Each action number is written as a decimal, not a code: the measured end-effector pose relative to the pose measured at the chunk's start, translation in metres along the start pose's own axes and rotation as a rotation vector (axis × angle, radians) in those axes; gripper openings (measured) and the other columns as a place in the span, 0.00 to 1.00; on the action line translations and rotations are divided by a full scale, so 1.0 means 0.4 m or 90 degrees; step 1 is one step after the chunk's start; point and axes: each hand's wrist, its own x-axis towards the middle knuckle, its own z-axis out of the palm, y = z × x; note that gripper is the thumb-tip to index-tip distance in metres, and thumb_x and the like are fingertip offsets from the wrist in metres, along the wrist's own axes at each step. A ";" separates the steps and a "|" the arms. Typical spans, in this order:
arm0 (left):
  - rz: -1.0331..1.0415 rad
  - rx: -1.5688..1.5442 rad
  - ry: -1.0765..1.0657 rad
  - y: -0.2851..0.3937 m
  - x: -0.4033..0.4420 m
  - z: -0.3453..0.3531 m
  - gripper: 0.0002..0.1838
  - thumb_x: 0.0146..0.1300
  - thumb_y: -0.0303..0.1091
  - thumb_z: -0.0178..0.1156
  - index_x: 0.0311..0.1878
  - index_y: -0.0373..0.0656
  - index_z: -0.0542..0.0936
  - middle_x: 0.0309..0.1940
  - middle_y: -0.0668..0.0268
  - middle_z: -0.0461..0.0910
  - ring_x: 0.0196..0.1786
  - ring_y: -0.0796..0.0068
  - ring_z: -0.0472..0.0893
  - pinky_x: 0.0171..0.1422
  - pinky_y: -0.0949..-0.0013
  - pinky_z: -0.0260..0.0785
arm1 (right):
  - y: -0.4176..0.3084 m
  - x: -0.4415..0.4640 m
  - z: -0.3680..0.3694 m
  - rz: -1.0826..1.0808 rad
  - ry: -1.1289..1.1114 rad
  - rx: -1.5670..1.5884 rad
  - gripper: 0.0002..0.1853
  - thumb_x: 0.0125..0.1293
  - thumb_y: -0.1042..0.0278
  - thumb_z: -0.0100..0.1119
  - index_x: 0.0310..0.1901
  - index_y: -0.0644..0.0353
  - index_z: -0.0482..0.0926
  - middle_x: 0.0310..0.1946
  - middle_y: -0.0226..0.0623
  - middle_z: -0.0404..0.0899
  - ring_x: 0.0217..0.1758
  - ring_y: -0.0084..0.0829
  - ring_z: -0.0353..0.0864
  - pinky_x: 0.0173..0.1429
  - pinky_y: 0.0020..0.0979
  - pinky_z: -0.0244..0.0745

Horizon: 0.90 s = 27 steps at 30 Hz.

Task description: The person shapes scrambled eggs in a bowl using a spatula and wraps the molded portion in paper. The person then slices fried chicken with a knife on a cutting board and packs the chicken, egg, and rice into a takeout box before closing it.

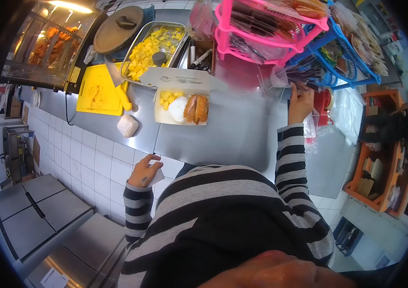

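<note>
My left hand is near the front edge of the steel counter, fingers bent around a small white slip of paper. Reaching forward, my right hand is beside the blue basket rack, its fingertips pinched together by dark, thin plastic-wrapped items. What exactly they grip is too small to make out. Between my hands, farther in, stands an open takeaway box with its lid up. Inside are yellow chunks, white rice and sliced fried meat.
A metal tray of yellow chunks is at the back, beside a yellow cutting board with a cleaver. A whitish wrapped lump sits near the edge. The pink rack rises behind; a lit food warmer is left.
</note>
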 end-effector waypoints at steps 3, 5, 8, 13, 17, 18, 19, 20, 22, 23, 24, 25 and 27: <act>-0.029 -0.023 -0.006 -0.013 0.008 -0.031 0.21 0.58 0.46 0.59 0.50 0.43 0.80 0.41 0.47 0.83 0.46 0.51 0.82 0.53 0.61 0.72 | -0.041 0.001 0.000 0.096 0.051 0.082 0.25 0.57 0.62 0.73 0.52 0.62 0.75 0.38 0.35 0.74 0.30 0.25 0.75 0.32 0.26 0.71; -0.050 -0.025 -0.009 -0.029 0.013 -0.056 0.20 0.58 0.44 0.60 0.50 0.42 0.80 0.37 0.52 0.82 0.41 0.59 0.81 0.48 0.64 0.72 | -0.054 -0.024 0.003 0.278 0.104 0.290 0.32 0.53 0.67 0.77 0.55 0.63 0.68 0.37 0.34 0.71 0.32 0.24 0.74 0.33 0.24 0.71; -0.035 0.032 -0.020 -0.091 0.032 -0.112 0.18 0.57 0.39 0.58 0.49 0.41 0.80 0.35 0.57 0.81 0.38 0.67 0.80 0.44 0.68 0.72 | -0.140 -0.084 -0.052 0.339 0.092 0.471 0.10 0.65 0.75 0.59 0.43 0.60 0.68 0.33 0.33 0.71 0.25 0.19 0.71 0.26 0.20 0.67; 0.079 -0.150 -0.188 -0.073 0.052 -0.213 0.21 0.53 0.26 0.54 0.53 0.43 0.79 0.45 0.60 0.81 0.45 0.68 0.80 0.53 0.70 0.71 | -0.465 -0.169 -0.037 0.438 -0.453 0.709 0.08 0.66 0.77 0.54 0.44 0.59 0.68 0.32 0.35 0.75 0.27 0.23 0.78 0.24 0.22 0.71; 0.190 -0.381 -0.186 -0.025 0.071 -0.258 0.23 0.53 0.19 0.50 0.55 0.36 0.77 0.49 0.60 0.80 0.49 0.73 0.78 0.59 0.73 0.68 | -0.679 -0.190 0.053 0.392 -0.499 0.823 0.11 0.67 0.74 0.55 0.50 0.61 0.71 0.37 0.37 0.79 0.32 0.29 0.83 0.29 0.25 0.76; 0.193 -0.378 -0.190 -0.026 0.078 -0.270 0.23 0.53 0.19 0.50 0.55 0.36 0.77 0.49 0.60 0.80 0.49 0.73 0.78 0.59 0.73 0.68 | -0.686 -0.194 0.080 0.248 -0.504 0.670 0.11 0.67 0.74 0.55 0.51 0.62 0.72 0.39 0.39 0.80 0.32 0.28 0.83 0.30 0.25 0.76; 0.209 -0.366 -0.178 -0.028 0.086 -0.279 0.24 0.55 0.18 0.50 0.56 0.36 0.77 0.49 0.60 0.80 0.50 0.73 0.78 0.59 0.73 0.68 | -0.689 -0.200 0.092 0.111 -0.502 0.513 0.12 0.68 0.74 0.55 0.52 0.63 0.74 0.41 0.40 0.81 0.31 0.27 0.83 0.32 0.25 0.77; 0.226 -0.355 -0.166 -0.028 0.093 -0.286 0.24 0.56 0.18 0.50 0.58 0.36 0.77 0.49 0.60 0.80 0.50 0.72 0.79 0.60 0.74 0.67 | -0.685 -0.202 0.093 0.115 -0.498 0.508 0.12 0.68 0.74 0.55 0.52 0.63 0.74 0.41 0.40 0.81 0.31 0.27 0.83 0.32 0.25 0.77; 0.254 -0.359 -0.118 -0.028 0.101 -0.288 0.25 0.55 0.17 0.50 0.59 0.35 0.76 0.51 0.59 0.80 0.55 0.71 0.77 0.64 0.72 0.64 | -0.670 -0.198 0.084 0.201 -0.466 0.505 0.11 0.68 0.74 0.55 0.50 0.65 0.76 0.43 0.41 0.82 0.29 0.20 0.80 0.32 0.23 0.73; 0.285 -0.360 -0.072 -0.020 0.107 -0.283 0.26 0.55 0.17 0.50 0.60 0.35 0.76 0.53 0.58 0.80 0.59 0.69 0.75 0.68 0.71 0.60 | -0.660 -0.203 0.072 0.207 -0.455 0.493 0.11 0.68 0.74 0.55 0.50 0.65 0.76 0.43 0.41 0.82 0.29 0.20 0.80 0.32 0.23 0.73; 0.301 -0.356 -0.094 -0.007 0.112 -0.276 0.26 0.55 0.17 0.50 0.60 0.35 0.76 0.53 0.58 0.80 0.59 0.69 0.75 0.68 0.71 0.60 | -0.640 -0.211 0.055 0.268 -0.428 0.484 0.11 0.68 0.73 0.55 0.50 0.65 0.76 0.40 0.38 0.82 0.27 0.18 0.77 0.31 0.22 0.71; 0.330 -0.344 -0.037 0.007 0.113 -0.266 0.27 0.53 0.19 0.51 0.60 0.34 0.76 0.54 0.58 0.79 0.57 0.71 0.76 0.66 0.72 0.62 | -0.611 -0.214 0.040 0.329 -0.395 0.473 0.10 0.68 0.73 0.56 0.49 0.65 0.77 0.38 0.35 0.81 0.25 0.15 0.73 0.30 0.22 0.68; 0.355 -0.346 0.038 0.041 0.116 -0.242 0.29 0.49 0.22 0.52 0.59 0.33 0.77 0.55 0.57 0.78 0.54 0.73 0.77 0.62 0.73 0.65 | -0.507 -0.230 0.026 0.337 -0.269 0.416 0.09 0.68 0.73 0.56 0.48 0.64 0.77 0.36 0.31 0.80 0.25 0.14 0.70 0.29 0.21 0.66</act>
